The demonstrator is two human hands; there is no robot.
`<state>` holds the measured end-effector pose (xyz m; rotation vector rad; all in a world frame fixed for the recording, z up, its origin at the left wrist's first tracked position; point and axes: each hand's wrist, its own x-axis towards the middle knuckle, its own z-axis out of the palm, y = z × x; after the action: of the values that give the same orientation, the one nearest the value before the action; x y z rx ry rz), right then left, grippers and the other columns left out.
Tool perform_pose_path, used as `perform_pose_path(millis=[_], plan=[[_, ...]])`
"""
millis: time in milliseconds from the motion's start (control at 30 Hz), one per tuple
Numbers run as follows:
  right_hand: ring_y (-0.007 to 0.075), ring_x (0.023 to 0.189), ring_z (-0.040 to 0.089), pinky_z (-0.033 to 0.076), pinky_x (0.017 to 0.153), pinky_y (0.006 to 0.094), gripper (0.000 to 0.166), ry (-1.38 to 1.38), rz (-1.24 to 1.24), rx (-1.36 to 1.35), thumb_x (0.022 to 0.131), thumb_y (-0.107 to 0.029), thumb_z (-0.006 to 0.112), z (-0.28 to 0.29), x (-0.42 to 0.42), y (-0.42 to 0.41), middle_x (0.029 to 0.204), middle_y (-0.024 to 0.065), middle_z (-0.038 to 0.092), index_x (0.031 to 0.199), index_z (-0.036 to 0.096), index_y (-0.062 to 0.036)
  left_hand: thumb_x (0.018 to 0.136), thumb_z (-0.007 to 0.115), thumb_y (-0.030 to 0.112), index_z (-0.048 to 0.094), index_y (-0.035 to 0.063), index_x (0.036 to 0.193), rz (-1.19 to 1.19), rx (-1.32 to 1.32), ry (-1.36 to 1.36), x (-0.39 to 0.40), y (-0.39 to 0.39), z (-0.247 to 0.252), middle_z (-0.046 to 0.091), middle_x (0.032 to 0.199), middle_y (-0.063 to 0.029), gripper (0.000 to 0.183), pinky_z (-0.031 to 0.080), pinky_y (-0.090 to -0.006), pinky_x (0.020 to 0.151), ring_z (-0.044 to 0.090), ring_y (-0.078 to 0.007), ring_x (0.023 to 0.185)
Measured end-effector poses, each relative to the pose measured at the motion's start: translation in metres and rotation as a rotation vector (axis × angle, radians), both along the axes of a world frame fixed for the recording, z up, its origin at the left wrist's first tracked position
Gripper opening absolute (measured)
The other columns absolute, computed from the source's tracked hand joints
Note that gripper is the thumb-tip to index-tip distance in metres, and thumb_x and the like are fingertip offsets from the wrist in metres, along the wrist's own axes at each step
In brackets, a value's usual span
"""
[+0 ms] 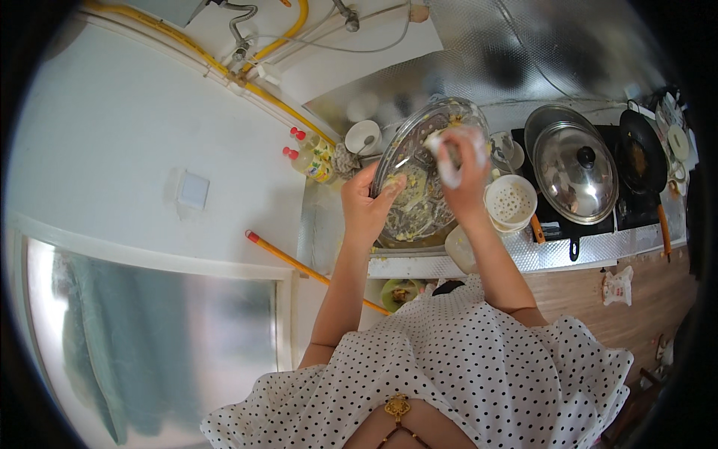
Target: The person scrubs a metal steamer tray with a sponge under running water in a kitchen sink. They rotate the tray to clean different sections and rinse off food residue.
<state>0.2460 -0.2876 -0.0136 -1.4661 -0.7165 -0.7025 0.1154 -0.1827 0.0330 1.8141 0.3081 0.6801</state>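
My left hand grips the near left rim of a large clear bowl, its thumb inside. The bowl is tilted over the sink, and bits of yellow food and whitish smears cling to its inner wall. Inside the bowl, at its right side, my right hand is blurred and closed around a white, foamy cloth or sponge. Below the bowl a strip of the sink's rim shows; most of the basin is hidden.
Right of the bowl stand a white perforated basket, a pale container and a lidded pan on the stove. A white bowl and yellow-labelled bottles stand at the left. An orange pole leans near my left forearm.
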Motion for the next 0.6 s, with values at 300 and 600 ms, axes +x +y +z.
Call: perform_pose_path(millis=[300,600], plan=[[0.0342,0.084,0.059,0.047,0.074,0.0425,0.009,0.037,-0.036,-0.009,0.085,-0.007,0.062,0.000,-0.007,0.005,0.091,0.0130,0.060,0.093,0.060,-0.0053,0.085,0.070,0.006,0.068,-0.0040,0.106,-0.003,-0.043,0.011,-0.005,0.003,0.011,0.066,0.088,0.0025,0.023,0.046,-0.0199,0.069,0.054,-0.0021,0.077],[0.0350,0.085,0.060,0.047,0.074,0.0429,0.010,0.220,0.024,-0.166,0.086,-0.010,0.064,0.004,0.006,-0.007,0.092,0.0100,0.061,0.094,0.059,-0.0062,0.085,0.070,0.004,0.068,-0.0043,0.105,0.004,0.039,0.086,-0.009,0.002,0.017,0.065,0.086,0.0021,0.022,0.044,-0.0200,0.065,0.053,-0.0028,0.073]])
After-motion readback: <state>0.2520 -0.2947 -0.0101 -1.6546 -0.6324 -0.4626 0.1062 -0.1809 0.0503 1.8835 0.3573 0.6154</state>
